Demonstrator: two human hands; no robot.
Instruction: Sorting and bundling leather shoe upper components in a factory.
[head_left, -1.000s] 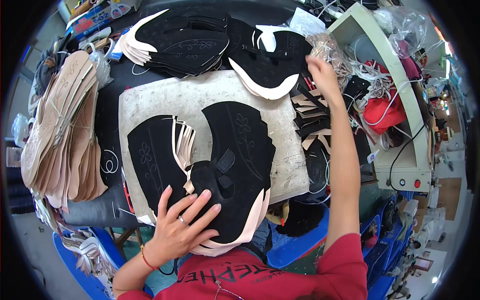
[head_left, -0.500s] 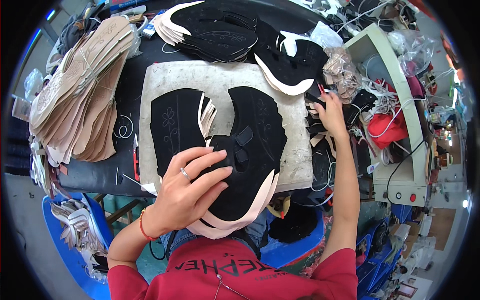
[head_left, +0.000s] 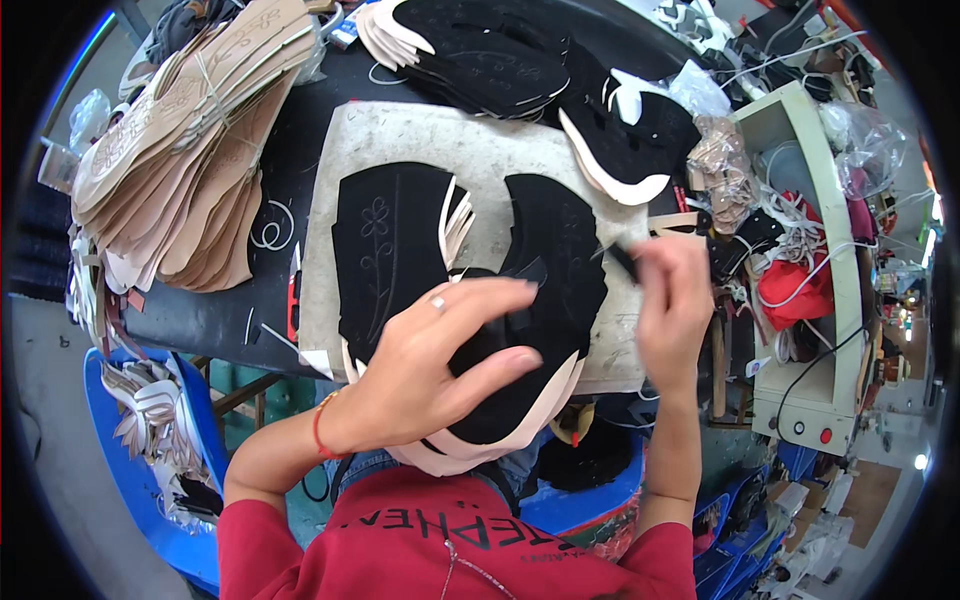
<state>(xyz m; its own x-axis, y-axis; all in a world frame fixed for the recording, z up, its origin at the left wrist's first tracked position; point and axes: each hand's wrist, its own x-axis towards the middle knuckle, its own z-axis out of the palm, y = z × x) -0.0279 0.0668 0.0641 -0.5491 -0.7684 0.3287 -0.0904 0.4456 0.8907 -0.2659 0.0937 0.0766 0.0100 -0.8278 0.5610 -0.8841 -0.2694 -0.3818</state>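
Beneath left hand point(head_left: 440, 345), loose with fingers spread: stack of flower-marked black pieces point(head_left: 555, 235), on pale board point(head_left: 490, 148), left of right hand point(head_left: 675, 300). Touching left hand or not, cannot tell. Pinched in right hand, blurred: black strip point(head_left: 622, 262). Counted: one stack on board, too overlapped to count by piece; one strip; one board; one tan bundle point(head_left: 190, 160), far left.

Hands: two — left hand point(head_left: 425, 350) and right hand point(head_left: 678, 300). Black strip point(head_left: 622, 261), in the right hand: one. Piles of black cut pieces point(head_left: 385, 240): three — at centre, 12 o'clock and 1 o'clock; layers per pile cannot be counted. Board point(head_left: 480, 137) beneath the centre pile: one. Tied tan bundle point(head_left: 190, 150), 10 o'clock: one. Red-handled tool point(head_left: 293, 306), 9 o'clock: one. Blue container point(head_left: 205, 432), 8 o'clock: one. Pale green housing point(head_left: 815, 410), 3 o'clock: one. Push buttons point(head_left: 826, 436), 4 o'clock: two.
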